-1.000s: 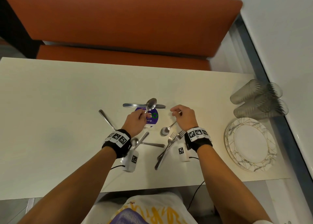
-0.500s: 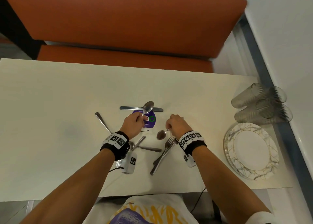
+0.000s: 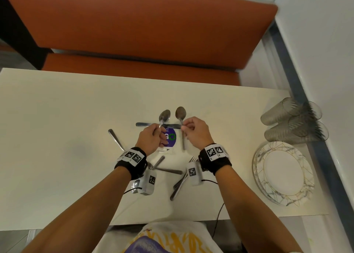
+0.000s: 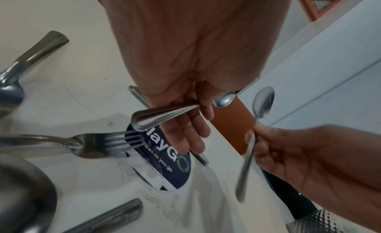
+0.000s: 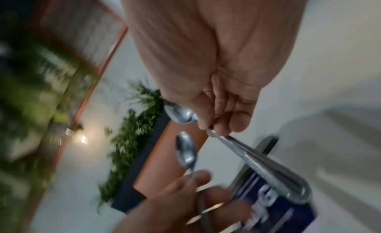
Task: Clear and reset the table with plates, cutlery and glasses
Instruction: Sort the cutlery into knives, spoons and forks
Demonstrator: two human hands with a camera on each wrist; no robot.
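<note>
While the table (image 3: pixel 57 118) is viewed from above, two spoons are seen raised side by side above its middle, bowls pointing away from the person. The left spoon (image 3: pixel 164 116) is pinched at its neck by the left hand (image 3: pixel 151 140), whose fingers are curled round the handle; in the left wrist view that handle (image 4: pixel 163 116) is seen projecting back beneath the palm. The right spoon (image 3: pixel 180 113) is pinched between thumb and fingers of the right hand (image 3: pixel 195 132), its handle hanging down below the grip. The two bowls are held near each other but apart. Directly beneath the hands a round purple sticker (image 3: pixel 171 138) is fixed to the table, and a knife (image 3: pixel 145 124) is laid flat just beyond it. More loose cutlery (image 3: pixel 178 184), forks among it, is scattered below the wrists. A stack of plates (image 3: pixel 283 173) is placed at the right edge, with tumblers (image 3: pixel 293 122) laid on their sides just behind it.
</note>
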